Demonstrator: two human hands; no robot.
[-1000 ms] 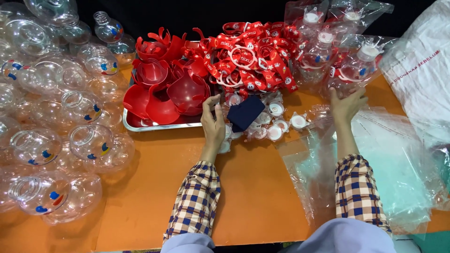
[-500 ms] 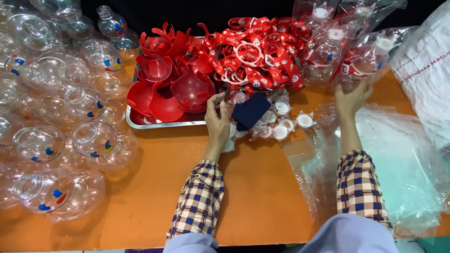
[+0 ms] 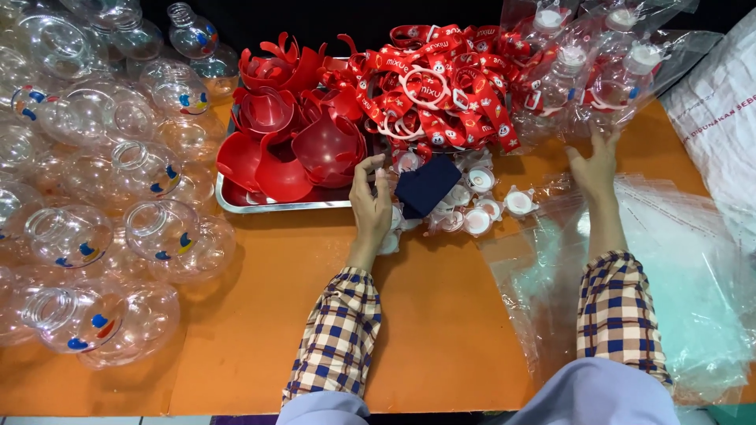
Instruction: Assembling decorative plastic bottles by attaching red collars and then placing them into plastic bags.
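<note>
Now: metal tray [image 3: 260,206] w/ red cups [image 3: 327,145]; left hand [image 3: 370,201], right hand [image 3: 594,165] both open.

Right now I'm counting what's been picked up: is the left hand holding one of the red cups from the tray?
No: the left hand rests by the white caps, while the red cups sit untouched in the tray.

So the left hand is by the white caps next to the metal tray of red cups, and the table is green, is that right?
Not quite. The head view shows the table is orange, not green. The rest holds: the left hand is by the white caps next to the metal tray of red cups.
</note>
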